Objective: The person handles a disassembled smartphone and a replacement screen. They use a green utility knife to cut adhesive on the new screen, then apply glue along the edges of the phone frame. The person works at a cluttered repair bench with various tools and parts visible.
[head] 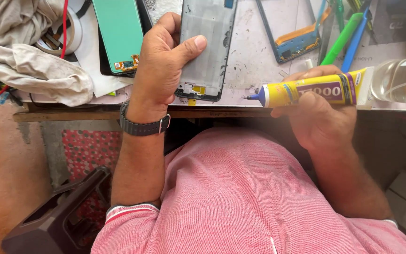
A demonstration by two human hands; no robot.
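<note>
The workbench (259, 61) fills the top of your view, its near edge running just above your pink shirt (240, 197). At its left end lies a heap of beige cloth (29, 66), with a roll of tape (69, 33) beside it and a green-backed phone screen (118, 33) lying flat just to the right. Your left hand (160, 66) is closed around a grey phone frame (207, 47) — thumb pressed across its face, fingers behind its left edge — and the frame's lower end sits at the near edge of the bench. A dark watch (144, 126) bands that wrist. Farther right, near the far edge, lies a second blue-rimmed frame (292, 33), then green and blue pry tools (348, 33). Your right hand (318, 117) grips a yellow glue tube (311, 91) held level over the near edge, its blue nozzle (254, 97) pointing left toward the frame, close but apart.
</note>
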